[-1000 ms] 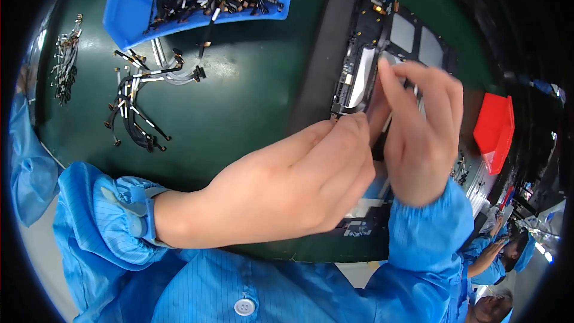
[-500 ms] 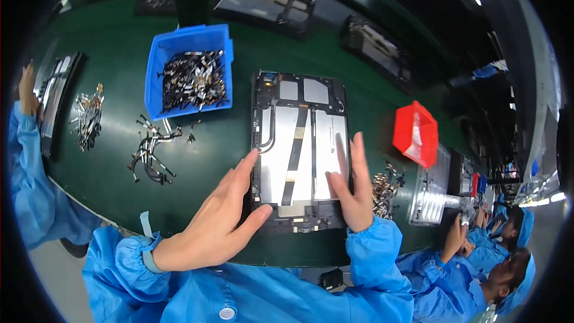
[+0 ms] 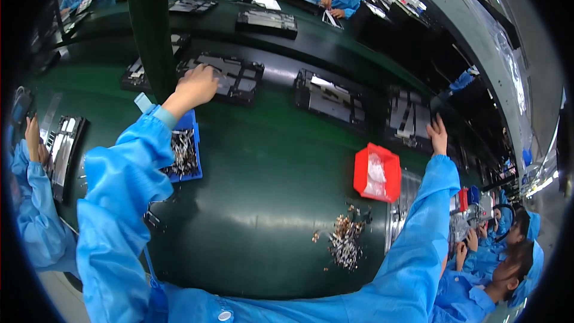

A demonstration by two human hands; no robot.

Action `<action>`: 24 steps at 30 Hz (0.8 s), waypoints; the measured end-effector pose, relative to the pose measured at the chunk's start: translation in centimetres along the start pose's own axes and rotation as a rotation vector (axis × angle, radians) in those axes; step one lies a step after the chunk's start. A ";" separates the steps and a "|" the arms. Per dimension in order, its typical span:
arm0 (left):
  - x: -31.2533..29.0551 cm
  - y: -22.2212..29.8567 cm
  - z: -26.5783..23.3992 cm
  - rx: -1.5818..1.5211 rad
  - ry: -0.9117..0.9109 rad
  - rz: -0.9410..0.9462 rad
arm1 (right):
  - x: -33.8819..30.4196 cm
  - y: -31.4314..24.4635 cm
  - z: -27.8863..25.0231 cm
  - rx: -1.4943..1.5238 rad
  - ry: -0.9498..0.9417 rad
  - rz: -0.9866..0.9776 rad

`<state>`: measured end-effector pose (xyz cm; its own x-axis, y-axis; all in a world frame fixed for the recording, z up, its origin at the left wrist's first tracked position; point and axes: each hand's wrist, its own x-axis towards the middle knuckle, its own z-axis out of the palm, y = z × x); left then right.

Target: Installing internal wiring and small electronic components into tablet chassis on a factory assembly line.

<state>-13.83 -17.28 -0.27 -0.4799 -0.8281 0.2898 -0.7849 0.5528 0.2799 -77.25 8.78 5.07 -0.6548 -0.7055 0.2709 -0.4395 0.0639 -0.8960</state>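
Observation:
My left hand (image 3: 198,87) is stretched out far left, over the near left part of an opened flat tablet-like device (image 3: 244,84) with grey panels and a dark frame. Its fingers are bent and smeared, and I cannot tell whether they grip the device. My right hand (image 3: 439,136) reaches far right, fingers apart, beside the right edge of another opened device (image 3: 402,113) with a dark strip down its middle. A blue bin (image 3: 198,158) of short cables (image 3: 181,152) is partly hidden by my left sleeve.
Between the two devices lies another opened device (image 3: 329,98). A red bin (image 3: 394,176) holds clear plastic pieces; a pile of small connector cables (image 3: 345,245) lies nearer. A dark green post (image 3: 149,30) rises at the left. Co-workers in blue sit left, right and across.
Both hands have left the device in front of me and reached outward to the far row. That device no longer lies in the middle of the table. The view has tilted up.

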 end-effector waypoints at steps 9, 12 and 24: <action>6.6 -5.3 8.4 0.724 0.311 -0.446 | 3.5 15.4 -5.3 -0.699 -0.001 -0.013; 6.0 -11.6 11.3 0.703 0.716 -0.698 | 4.5 7.3 7.0 -0.609 -0.152 -0.240; 9.2 -4.8 5.9 0.051 0.042 -1.071 | 0.4 3.9 22.4 -0.525 -0.539 -0.024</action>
<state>-16.81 -28.13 -4.34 0.4811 -0.8752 -0.0517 -0.8052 -0.4644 0.3686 -65.42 -7.04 -6.22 -0.3087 -0.9502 -0.0427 -0.7740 0.2770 -0.5694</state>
